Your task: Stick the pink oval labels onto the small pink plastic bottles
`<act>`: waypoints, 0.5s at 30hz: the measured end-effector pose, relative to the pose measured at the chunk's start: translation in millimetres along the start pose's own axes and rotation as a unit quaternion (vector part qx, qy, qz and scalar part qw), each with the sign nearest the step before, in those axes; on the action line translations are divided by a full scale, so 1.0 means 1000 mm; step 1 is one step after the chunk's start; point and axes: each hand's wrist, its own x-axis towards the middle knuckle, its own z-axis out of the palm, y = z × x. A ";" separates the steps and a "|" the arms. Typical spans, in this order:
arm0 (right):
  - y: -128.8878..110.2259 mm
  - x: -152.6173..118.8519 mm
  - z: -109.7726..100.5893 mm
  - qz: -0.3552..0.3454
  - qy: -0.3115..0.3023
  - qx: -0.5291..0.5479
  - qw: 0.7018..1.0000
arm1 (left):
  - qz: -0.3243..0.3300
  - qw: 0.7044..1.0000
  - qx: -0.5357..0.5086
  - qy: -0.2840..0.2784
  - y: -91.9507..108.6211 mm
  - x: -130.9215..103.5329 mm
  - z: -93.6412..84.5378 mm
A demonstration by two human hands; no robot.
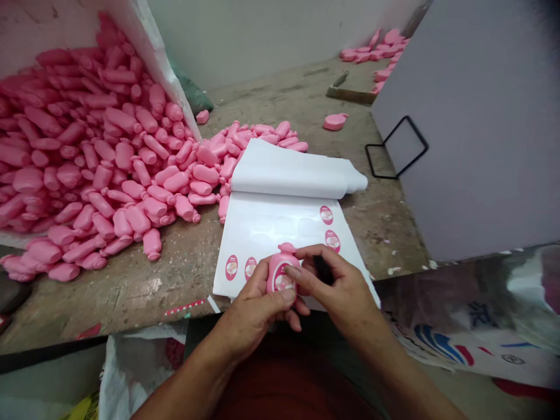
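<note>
A small pink plastic bottle [287,249] with an oval pink-and-white label [283,281] on its front is held upright over the sheets. My left hand [258,300] wraps round its left side and base, thumb across the label's lower edge. From the other side, my right hand [339,286] grips the same bottle: its thumb presses on the label and its forefinger reaches the neck. Something black [324,269] shows within the right hand, its kind unclear. Beneath both hands lies a white sticker sheet [280,219] with several oval stickers [326,215] on it.
Behind the stickers, the stack's upper sheets [293,172] are folded back. A big heap of pink bottles [122,157] spills from a white container [153,46] at left. One bottle [335,121] lies alone on the worn table [280,87]. A grey panel with a black wire handle [396,146] stands right.
</note>
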 end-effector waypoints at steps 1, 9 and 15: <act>0.001 0.002 -0.001 0.002 -0.005 0.011 1.000 | 0.000 1.000 -0.002 -0.002 -0.001 0.001 -0.001; 0.002 0.004 0.004 0.000 -0.015 -0.033 0.999 | 0.016 0.998 -0.037 0.049 -0.007 0.006 -0.005; 0.006 0.008 0.008 -0.009 -0.026 -0.062 0.998 | 0.020 0.999 -0.001 0.048 -0.005 0.006 -0.015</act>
